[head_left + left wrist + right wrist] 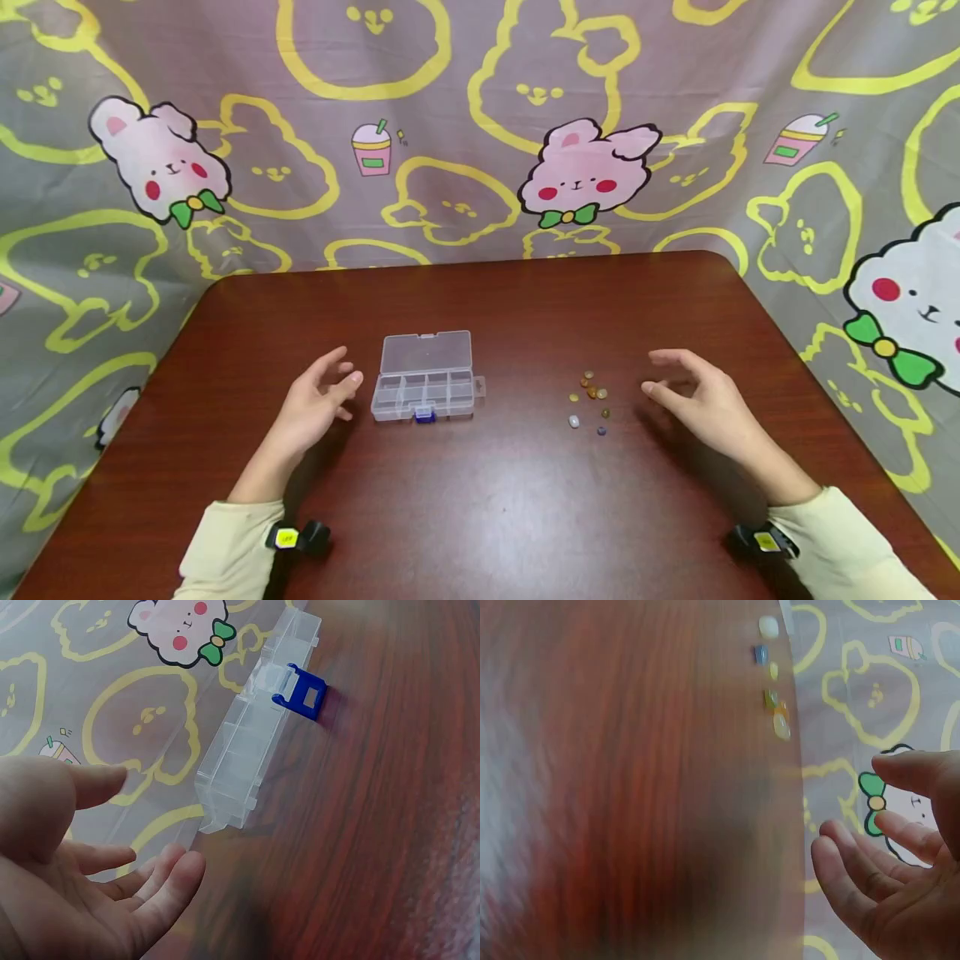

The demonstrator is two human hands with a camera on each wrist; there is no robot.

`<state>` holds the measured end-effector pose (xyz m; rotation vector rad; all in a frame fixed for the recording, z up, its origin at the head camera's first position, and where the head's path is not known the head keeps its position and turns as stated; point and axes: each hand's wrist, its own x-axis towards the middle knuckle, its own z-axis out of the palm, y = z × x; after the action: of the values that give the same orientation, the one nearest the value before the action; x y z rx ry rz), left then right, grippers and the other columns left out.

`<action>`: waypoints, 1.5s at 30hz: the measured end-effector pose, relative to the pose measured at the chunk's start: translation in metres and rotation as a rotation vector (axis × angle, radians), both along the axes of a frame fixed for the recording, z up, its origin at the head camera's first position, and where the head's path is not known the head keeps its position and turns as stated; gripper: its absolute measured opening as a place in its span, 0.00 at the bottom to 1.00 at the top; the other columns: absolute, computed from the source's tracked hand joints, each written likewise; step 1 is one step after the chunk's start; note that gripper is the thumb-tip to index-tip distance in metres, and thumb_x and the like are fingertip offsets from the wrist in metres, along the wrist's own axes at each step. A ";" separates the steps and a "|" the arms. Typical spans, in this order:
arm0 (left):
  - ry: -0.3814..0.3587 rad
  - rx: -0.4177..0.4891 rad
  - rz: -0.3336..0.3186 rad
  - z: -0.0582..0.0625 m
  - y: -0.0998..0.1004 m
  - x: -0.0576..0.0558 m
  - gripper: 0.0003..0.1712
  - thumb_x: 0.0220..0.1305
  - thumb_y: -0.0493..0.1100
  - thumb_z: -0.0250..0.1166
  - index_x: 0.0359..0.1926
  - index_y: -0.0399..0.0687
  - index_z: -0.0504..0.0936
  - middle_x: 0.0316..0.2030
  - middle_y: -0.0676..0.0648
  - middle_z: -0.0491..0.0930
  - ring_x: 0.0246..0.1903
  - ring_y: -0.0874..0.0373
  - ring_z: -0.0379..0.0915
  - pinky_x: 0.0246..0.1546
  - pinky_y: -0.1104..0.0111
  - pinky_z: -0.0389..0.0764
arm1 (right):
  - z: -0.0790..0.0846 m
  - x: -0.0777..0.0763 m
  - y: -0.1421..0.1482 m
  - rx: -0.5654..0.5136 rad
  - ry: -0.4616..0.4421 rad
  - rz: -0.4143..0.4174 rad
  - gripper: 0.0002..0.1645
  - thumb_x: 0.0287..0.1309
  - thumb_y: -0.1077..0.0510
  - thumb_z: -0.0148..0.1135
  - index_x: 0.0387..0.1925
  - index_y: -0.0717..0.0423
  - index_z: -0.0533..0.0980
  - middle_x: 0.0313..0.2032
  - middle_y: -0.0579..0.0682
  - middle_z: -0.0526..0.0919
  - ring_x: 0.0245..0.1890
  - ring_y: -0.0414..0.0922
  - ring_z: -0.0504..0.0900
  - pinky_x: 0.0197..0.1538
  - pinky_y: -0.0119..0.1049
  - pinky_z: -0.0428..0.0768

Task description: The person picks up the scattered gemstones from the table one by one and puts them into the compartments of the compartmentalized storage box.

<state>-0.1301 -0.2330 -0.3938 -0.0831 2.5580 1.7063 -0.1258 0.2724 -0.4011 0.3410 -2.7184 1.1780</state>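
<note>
A clear plastic compartment box (424, 396) lies on the table, its lid (427, 353) tipped back and a blue latch (306, 694) at its front. To the box's left hovers my left hand (318, 400), fingers loosely bent, holding nothing. Several small polished stones lie scattered right of the box: a white one (573, 422), a dark blue one (602, 431), a green one (606, 412), and amber and yellowish ones (592, 392). My right hand (697, 400) hangs to the right of the stones, thumb and fingers apart with nothing between them.
The dark red-brown wooden table (495, 500) has rounded far corners. A grey curtain (450, 125) printed with yellow outlines and white rabbits hangs behind it and along its sides. Both wrists carry small black cameras with straps.
</note>
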 end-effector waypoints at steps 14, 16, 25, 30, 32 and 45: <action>-0.033 0.065 -0.068 -0.011 0.007 -0.004 0.35 0.71 0.33 0.61 0.73 0.31 0.59 0.60 0.26 0.69 0.38 0.54 0.79 0.28 0.65 0.84 | -0.006 0.014 -0.018 -0.316 -0.238 0.111 0.26 0.62 0.64 0.69 0.59 0.67 0.72 0.48 0.66 0.80 0.33 0.52 0.87 0.31 0.44 0.87; -0.034 0.065 -0.076 -0.012 0.007 -0.004 0.34 0.71 0.32 0.61 0.73 0.30 0.59 0.59 0.26 0.69 0.37 0.55 0.78 0.28 0.65 0.84 | -0.007 0.016 -0.021 -0.333 -0.278 0.115 0.26 0.62 0.64 0.68 0.59 0.67 0.72 0.48 0.67 0.80 0.34 0.53 0.87 0.31 0.45 0.87; -0.032 0.096 -0.091 -0.014 0.008 -0.003 0.31 0.69 0.28 0.59 0.71 0.28 0.62 0.58 0.25 0.70 0.33 0.59 0.78 0.28 0.65 0.84 | -0.011 0.020 -0.031 -0.350 -0.351 0.153 0.26 0.61 0.62 0.70 0.57 0.66 0.73 0.46 0.65 0.83 0.30 0.55 0.87 0.28 0.44 0.86; -0.024 0.121 -0.111 -0.015 0.009 -0.003 0.31 0.67 0.27 0.60 0.69 0.27 0.64 0.57 0.25 0.70 0.32 0.58 0.78 0.29 0.65 0.84 | -0.015 0.019 -0.036 -0.322 -0.337 0.185 0.24 0.59 0.64 0.71 0.55 0.67 0.76 0.46 0.64 0.83 0.27 0.52 0.85 0.26 0.42 0.85; -0.024 0.127 -0.115 -0.015 0.010 -0.003 0.31 0.66 0.26 0.60 0.69 0.27 0.64 0.58 0.25 0.70 0.32 0.57 0.78 0.29 0.65 0.85 | -0.017 0.019 -0.038 -0.298 -0.317 0.190 0.23 0.58 0.65 0.72 0.53 0.67 0.77 0.44 0.63 0.83 0.25 0.49 0.83 0.25 0.40 0.84; -0.025 0.123 -0.115 -0.017 0.015 -0.006 0.30 0.66 0.25 0.60 0.68 0.24 0.66 0.57 0.24 0.71 0.32 0.57 0.79 0.31 0.66 0.86 | -0.020 0.019 -0.041 -0.213 -0.248 0.180 0.19 0.54 0.66 0.74 0.48 0.64 0.82 0.37 0.54 0.82 0.23 0.40 0.79 0.24 0.33 0.80</action>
<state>-0.1364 -0.2184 -0.4108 0.0482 2.3836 1.8013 -0.1072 0.2313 -0.4213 0.4438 -2.7744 1.6441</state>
